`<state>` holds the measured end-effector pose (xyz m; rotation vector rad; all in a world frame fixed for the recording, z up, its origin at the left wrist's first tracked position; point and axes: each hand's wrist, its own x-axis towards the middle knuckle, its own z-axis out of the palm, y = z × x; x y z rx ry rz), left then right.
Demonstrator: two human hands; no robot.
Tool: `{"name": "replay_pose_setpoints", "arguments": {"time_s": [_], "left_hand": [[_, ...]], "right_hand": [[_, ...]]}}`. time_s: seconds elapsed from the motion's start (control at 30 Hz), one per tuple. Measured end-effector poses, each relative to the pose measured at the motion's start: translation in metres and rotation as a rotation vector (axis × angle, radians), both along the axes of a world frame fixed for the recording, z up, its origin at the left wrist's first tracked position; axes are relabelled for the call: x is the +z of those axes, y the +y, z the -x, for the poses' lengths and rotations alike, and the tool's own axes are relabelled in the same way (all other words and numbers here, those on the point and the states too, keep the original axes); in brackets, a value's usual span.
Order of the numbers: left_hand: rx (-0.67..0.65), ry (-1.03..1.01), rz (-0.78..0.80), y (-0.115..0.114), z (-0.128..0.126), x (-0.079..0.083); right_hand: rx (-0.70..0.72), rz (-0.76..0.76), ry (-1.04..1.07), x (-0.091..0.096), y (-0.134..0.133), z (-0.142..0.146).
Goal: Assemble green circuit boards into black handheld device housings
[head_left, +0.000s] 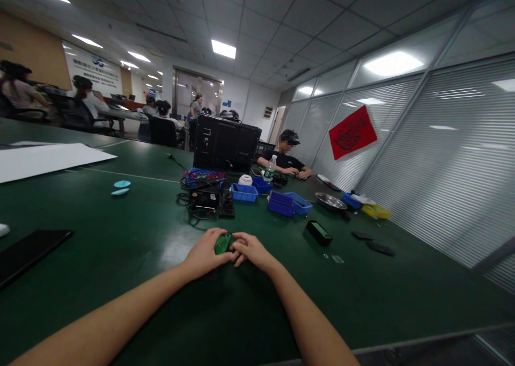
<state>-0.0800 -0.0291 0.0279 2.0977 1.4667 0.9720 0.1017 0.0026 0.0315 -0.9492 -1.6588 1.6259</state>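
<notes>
A small green circuit board (222,243) is held just above the dark green tabletop (169,307), in the middle of the view. My left hand (208,252) grips it, thumb along the near edge and fingers over the far side. On the board's right edge, my right hand (250,250) has its fingers bent and drawn together; whether they pinch some small part is too small to tell. To the right lies a black case (319,232) with a green inside. Close to it are a small ring (325,256) and a clear flat piece (337,259).
Beyond my hands stand a black power unit (204,198) with cables, blue bins (244,192), a bottle (270,167) and a monitor (227,142). A metal pan (330,200) and dark flat pieces (380,248) lie right. A black slab (30,253) is left. A person (287,156) sits across.
</notes>
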Motion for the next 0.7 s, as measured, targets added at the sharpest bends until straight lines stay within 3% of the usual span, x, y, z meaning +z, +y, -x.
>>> {"name": "replay_pose_setpoints", "arguments": {"time_s": [0.17, 0.33, 0.57, 0.7], "left_hand": [[0.078, 0.035, -0.063, -0.017, -0.02, -0.002], [0.209, -0.087, 0.016, -0.005, -0.012, -0.004], [0.163, 0.025, 0.164, 0.014, 0.01, -0.002], [0.188, -0.003, 0.093, 0.007, 0.008, 0.001]], "right_hand": [[-0.04, -0.034, -0.054, -0.005, 0.004, 0.0], [-0.114, -0.072, -0.072, -0.007, 0.007, 0.001], [-0.131, -0.139, -0.15, -0.01, 0.011, 0.0], [-0.137, -0.167, -0.176, -0.006, 0.009, -0.001]]}}
